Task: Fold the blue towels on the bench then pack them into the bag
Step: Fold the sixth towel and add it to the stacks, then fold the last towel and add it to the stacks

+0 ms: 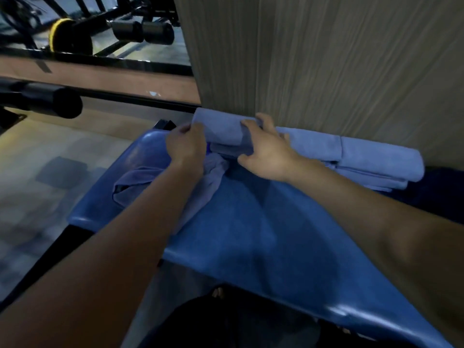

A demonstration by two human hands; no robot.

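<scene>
A folded blue towel [219,128] lies at the far end of the blue padded bench [263,234], against the wood-grain wall. My left hand [187,145] grips its left end. My right hand [266,149] holds its right part, fingers curled over the top fold. A crumpled blue towel [140,182] lies on the bench under my left forearm. More folded blue towels [371,159] are stacked to the right along the wall. No bag can be made out with certainty.
A wood-grain panel [326,66] rises right behind the towels. Gym equipment with a black padded roller [50,101] and a yellow-edged weight plate [67,33] stands at the left. Pale floor [50,159] lies left of the bench.
</scene>
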